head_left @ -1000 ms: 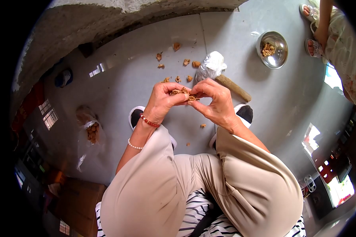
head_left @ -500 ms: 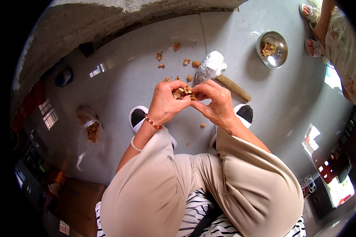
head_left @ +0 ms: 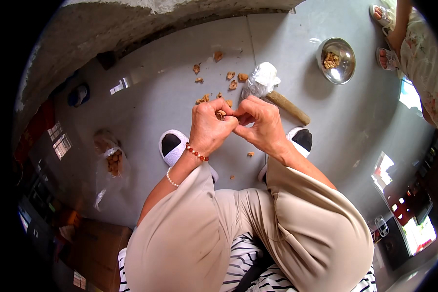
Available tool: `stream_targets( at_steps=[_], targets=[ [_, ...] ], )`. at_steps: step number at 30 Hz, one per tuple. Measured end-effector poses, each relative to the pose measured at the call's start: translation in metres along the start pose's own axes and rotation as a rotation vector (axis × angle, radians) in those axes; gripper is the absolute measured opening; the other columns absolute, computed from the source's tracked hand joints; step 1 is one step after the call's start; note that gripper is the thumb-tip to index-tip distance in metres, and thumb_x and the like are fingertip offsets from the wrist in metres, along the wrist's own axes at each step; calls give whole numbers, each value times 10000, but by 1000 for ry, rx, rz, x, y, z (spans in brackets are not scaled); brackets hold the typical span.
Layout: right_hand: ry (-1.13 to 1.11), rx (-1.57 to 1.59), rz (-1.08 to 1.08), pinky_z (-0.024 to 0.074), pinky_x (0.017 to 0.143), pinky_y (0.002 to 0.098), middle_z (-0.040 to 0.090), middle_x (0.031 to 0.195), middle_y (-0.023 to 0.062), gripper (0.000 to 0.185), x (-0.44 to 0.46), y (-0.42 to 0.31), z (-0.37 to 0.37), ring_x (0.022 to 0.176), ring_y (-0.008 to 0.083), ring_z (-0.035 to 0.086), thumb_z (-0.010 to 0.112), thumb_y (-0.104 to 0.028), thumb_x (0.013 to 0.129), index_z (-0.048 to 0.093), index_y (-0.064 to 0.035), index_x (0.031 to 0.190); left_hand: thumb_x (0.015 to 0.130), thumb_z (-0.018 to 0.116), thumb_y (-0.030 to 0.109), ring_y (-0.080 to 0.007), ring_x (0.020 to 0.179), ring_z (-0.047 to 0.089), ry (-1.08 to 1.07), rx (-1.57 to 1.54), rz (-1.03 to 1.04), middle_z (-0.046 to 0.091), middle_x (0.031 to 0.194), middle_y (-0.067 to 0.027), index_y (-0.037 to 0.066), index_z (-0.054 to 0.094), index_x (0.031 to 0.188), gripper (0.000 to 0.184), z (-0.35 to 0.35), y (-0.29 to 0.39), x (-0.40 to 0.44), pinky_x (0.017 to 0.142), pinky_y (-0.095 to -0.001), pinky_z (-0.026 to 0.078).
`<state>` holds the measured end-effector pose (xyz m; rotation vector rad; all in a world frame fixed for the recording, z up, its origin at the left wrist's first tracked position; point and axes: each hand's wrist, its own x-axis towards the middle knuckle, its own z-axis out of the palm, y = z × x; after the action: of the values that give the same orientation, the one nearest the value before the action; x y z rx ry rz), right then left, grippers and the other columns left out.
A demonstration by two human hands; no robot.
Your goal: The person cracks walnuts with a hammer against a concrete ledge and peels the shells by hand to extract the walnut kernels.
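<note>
Rough grey concrete block [head_left: 112, 36] at upper left of frame; brown cardboard box [head_left: 100, 248] at lower left; pale floral fabric garment [head_left: 426, 80] at upper right.

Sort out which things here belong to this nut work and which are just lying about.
Seemingly part of the job:
cracked nut in the left hand, with the right hand against it
broken bits on the floor
metal bowl holding nut pieces
plastic bag of nuts
wooden handle by the white plastic bundle

Probably just lying about:
cardboard box
blue item far left, possibly footwear
</note>
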<state>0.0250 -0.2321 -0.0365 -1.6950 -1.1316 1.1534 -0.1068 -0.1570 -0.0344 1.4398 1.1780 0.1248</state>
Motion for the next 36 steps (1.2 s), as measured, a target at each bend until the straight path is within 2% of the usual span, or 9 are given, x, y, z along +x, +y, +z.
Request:
stream_targets(
  at_steps=[4, 8, 10, 13, 16, 20, 22, 29, 36],
  targets=[
    [5, 1, 5, 523, 587, 240, 553, 719, 66, 177, 1, 0, 0, 626, 125, 605, 712, 31, 656, 565, 29, 753, 710, 583, -30, -51, 579, 547, -38, -66, -39, 597, 639, -17, -36, 593, 719, 14, 0, -4, 1, 521, -200, 451],
    [2, 36, 8, 517, 580, 233, 554, 713, 63, 177, 1, 0, -1, 617, 120, 602, 713, 29, 656, 562, 27, 747, 715, 587, -8, -64, 541, 545, -63, -378, -160, 608, 601, -38, -33, 599, 705, 29, 2, -10, 3, 497, -219, 448],
    [14, 56, 16, 481, 544, 277, 547, 678, 79, 191, 1, 0, -1, 577, 167, 577, 733, -25, 637, 569, 11, 730, 729, 579, -19, -63, 540, 544, -78, -465, -201, 609, 613, -37, -34, 598, 714, 28, 1, -8, 2, 494, -213, 449],
    [17, 37, 18, 460, 522, 302, 542, 655, 88, 202, 2, 2, 1, 553, 192, 562, 743, -53, 627, 570, 4, 716, 719, 586, -3, -66, 533, 543, -48, -411, -206, 609, 606, -40, -34, 599, 703, 37, 3, -11, 1, 490, -223, 450],
    [26, 25, 13, 454, 516, 308, 539, 650, 88, 205, 3, 3, 2, 548, 195, 559, 743, -55, 628, 564, 5, 707, 758, 536, -34, -61, 568, 533, -40, -178, -154, 584, 665, -21, -37, 585, 740, 53, 2, -9, 1, 508, -210, 462],
    [37, 32, 24, 455, 519, 307, 538, 652, 91, 209, 3, -2, 3, 550, 199, 564, 750, -61, 626, 570, 3, 710, 714, 592, 28, -71, 542, 545, 41, -149, -105, 596, 589, -38, -33, 602, 689, 67, 5, -17, 4, 499, -238, 456],
    [43, 53, 2, 481, 532, 292, 549, 679, 91, 209, 3, -1, 3, 575, 187, 587, 755, -41, 635, 574, 10, 728, 727, 582, 23, -73, 551, 547, 20, -225, -146, 599, 600, -39, -32, 606, 709, 62, 4, -18, 4, 507, -232, 457],
    [115, 328, 88, 580, 657, 261, 581, 809, 76, 207, -1, 5, -3, 764, 166, 666, 731, 54, 679, 609, 32, 845, 811, 517, -18, -119, 735, 618, -154, -683, -261, 627, 891, -91, -43, 602, 890, 119, -8, -8, 9, 625, -211, 540],
    [87, 466, 219, 555, 679, 253, 593, 914, 79, 268, -4, 7, -7, 798, 158, 655, 698, 21, 741, 613, 37, 994, 817, 570, 3, -119, 739, 626, -150, -678, -225, 634, 881, -99, -52, 606, 948, 146, -9, -6, 6, 673, -220, 542]
  ],
)
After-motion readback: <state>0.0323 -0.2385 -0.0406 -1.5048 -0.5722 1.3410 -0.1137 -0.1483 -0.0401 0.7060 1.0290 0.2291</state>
